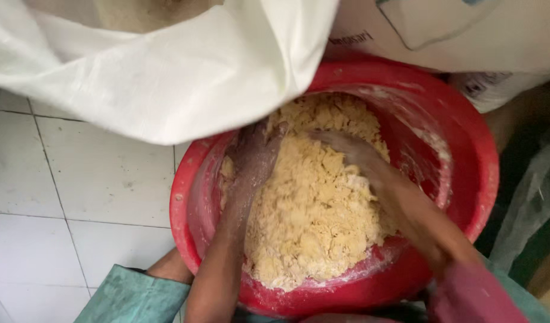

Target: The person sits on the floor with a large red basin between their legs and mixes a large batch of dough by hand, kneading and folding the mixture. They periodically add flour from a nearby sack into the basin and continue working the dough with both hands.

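From the head camera, a red basin (466, 137) sits on the tiled floor (78, 179), holding crumbly yellow dough (317, 221). The left hand (254, 157) and right hand (350, 149) press into the dough at the basin's middle, fingers spread flat, grasping nothing. A white sack (167, 78) overhangs the basin's far rim.

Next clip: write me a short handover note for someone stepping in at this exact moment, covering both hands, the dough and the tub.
Left hand: open, floury, pressed into the crumbly dough on its left side.
Right hand: open, fingers dug into the dough near the top centre.
Dough: a loose, pale yellow, lumpy mass filling the red tub, which sits on the white tiled floor. A white sack hangs over the tub's far-left rim.
Done: flour wetted and roughly combined.
Left: dough not yet smooth; dry flour clings to the tub walls.
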